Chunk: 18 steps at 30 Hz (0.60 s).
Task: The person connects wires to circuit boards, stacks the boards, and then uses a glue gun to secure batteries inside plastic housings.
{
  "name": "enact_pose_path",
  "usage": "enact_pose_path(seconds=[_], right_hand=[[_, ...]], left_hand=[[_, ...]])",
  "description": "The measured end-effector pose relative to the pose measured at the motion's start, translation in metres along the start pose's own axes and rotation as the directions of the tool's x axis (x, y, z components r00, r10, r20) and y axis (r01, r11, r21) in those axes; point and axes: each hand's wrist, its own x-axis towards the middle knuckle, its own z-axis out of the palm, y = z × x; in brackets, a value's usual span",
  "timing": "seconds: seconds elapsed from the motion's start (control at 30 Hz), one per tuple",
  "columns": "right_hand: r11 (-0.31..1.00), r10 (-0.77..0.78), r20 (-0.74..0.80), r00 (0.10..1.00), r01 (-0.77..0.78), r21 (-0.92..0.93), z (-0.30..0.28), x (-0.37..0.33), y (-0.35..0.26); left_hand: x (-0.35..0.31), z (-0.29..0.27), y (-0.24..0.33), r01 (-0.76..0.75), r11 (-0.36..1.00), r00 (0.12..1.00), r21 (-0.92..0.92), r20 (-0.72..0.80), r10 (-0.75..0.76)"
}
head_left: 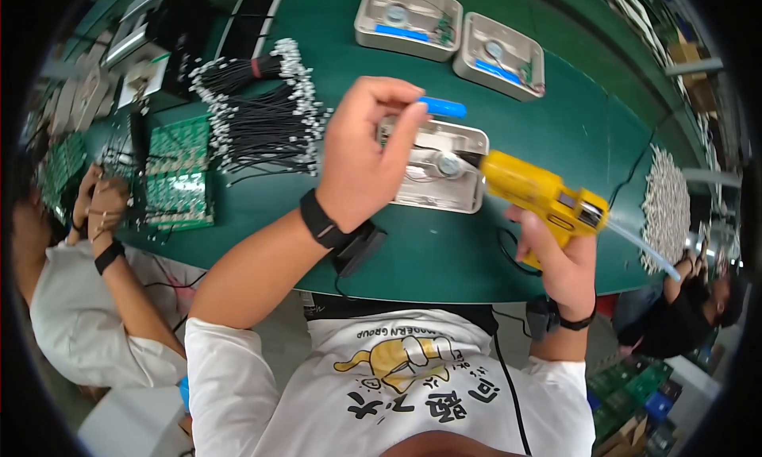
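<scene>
Between thumb and fingers, my left hand [369, 143] pinches a blue cylindrical battery [444, 107] by one end. It is held above the far edge of a pale plastic housing [444, 195], which lies open on the table in front of me. Inside the housing I see a small round speaker-like part [450, 165] and thin wires; my left hand covers its left end. My right hand [559, 258] is closed around the handle of a yellow hot glue gun [532, 188]. The gun's dark nozzle points left into the housing, beside the round part. A translucent glue stick [643, 250] sticks out of its back.
Two similar housings [409, 20] with blue batteries stand at the back. Left lie bundled black cables [262, 127], green circuit boards [181, 171] and a phone [250, 24]. A pile of small white parts [667, 207] is at right. Co-workers sit on both sides.
</scene>
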Motion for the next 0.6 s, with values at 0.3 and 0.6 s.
enact_pose_path(seconds=[0.3,0.6], right_hand=[[0.944,-0.011,0.276,0.961,0.100,-0.313,0.022,0.046,-0.006],[0.966,0.054,0.301,0.952,0.027,-0.258,0.032,0.050,-0.007]], left_hand=[[-0.005,-0.002,0.017,0.030,0.983,0.997,0.180,0.070,-0.044],[-0.006,-0.006,0.018,0.064,0.983,0.995,0.174,0.058,-0.075]])
